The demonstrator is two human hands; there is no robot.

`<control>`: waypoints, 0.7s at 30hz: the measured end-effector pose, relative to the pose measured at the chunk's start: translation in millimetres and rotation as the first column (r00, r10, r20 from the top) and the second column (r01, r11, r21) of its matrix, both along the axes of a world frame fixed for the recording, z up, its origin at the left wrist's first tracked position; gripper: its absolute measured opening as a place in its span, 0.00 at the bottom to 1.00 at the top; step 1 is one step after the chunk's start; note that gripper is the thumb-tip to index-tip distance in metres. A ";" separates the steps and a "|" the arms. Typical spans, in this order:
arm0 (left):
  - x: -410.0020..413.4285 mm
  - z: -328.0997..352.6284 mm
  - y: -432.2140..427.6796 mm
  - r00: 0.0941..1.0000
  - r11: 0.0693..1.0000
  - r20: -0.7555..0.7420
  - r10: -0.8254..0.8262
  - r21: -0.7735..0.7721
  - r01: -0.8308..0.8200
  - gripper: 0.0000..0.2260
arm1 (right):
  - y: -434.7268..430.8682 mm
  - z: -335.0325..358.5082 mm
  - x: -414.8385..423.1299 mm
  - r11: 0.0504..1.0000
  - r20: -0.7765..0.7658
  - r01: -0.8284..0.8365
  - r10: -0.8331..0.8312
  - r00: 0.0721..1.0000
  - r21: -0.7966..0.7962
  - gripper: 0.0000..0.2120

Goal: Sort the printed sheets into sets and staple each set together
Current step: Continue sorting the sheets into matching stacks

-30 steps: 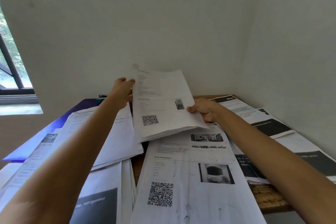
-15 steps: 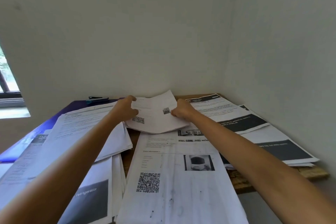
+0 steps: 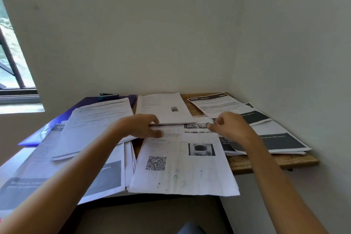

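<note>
A set of printed sheets (image 3: 163, 108) with a small photo lies flat at the back middle of the wooden table (image 3: 266, 163). My left hand (image 3: 141, 126) is at the set's near left corner. Its fingers are spread, the forefinger above the edge and the thumb below it. My right hand (image 3: 228, 127) hovers to the right of the set, loosely curled, blurred, with nothing in it. A large sheet with a QR code (image 3: 182, 165) lies in front of both hands. A dark stapler (image 3: 108, 96) sits at the back left on a purple folder (image 3: 62, 116).
Stacks of printed sheets cover the left side (image 3: 98, 119) and the right side (image 3: 266, 138) of the table, some with dark bands. Walls close in behind and on the right. A window (image 3: 11, 59) is at the far left. The large front sheet overhangs the table's near edge.
The set that both hands held up in the air has come down flat onto the back of the table. My right hand has let go and drawn away to the right.
</note>
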State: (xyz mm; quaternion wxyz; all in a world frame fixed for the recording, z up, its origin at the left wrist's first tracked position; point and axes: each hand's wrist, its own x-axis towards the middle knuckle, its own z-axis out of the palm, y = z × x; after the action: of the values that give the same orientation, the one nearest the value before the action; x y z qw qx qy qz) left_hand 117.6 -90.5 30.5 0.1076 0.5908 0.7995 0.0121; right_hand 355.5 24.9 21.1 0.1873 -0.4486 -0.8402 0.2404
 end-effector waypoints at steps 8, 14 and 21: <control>31.2 -28.9 -11.0 0.997 0.998 0.063 0.037 -0.046 -0.034 0.34 | -45.4 -17.7 17.1 0.998 -0.048 -0.060 0.059 0.997 -0.033 0.10; 42.6 -30.9 -11.4 0.986 0.991 0.150 0.073 0.101 -0.088 0.35 | -45.8 -18.0 15.2 0.980 -0.174 -0.079 0.046 0.984 -0.185 0.07; 39.7 -24.1 -14.8 0.820 0.881 0.544 0.179 0.282 -0.380 0.30 | -46.2 -13.5 26.6 0.966 -0.308 -0.019 -0.063 0.949 -0.257 0.12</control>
State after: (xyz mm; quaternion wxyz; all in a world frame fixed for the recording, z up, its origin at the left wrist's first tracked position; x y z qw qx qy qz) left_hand 157.3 -105.3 6.4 0.1931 0.4498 0.8049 0.3354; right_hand 382.1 -21.3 7.6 0.2614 -0.4346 -0.7564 0.4131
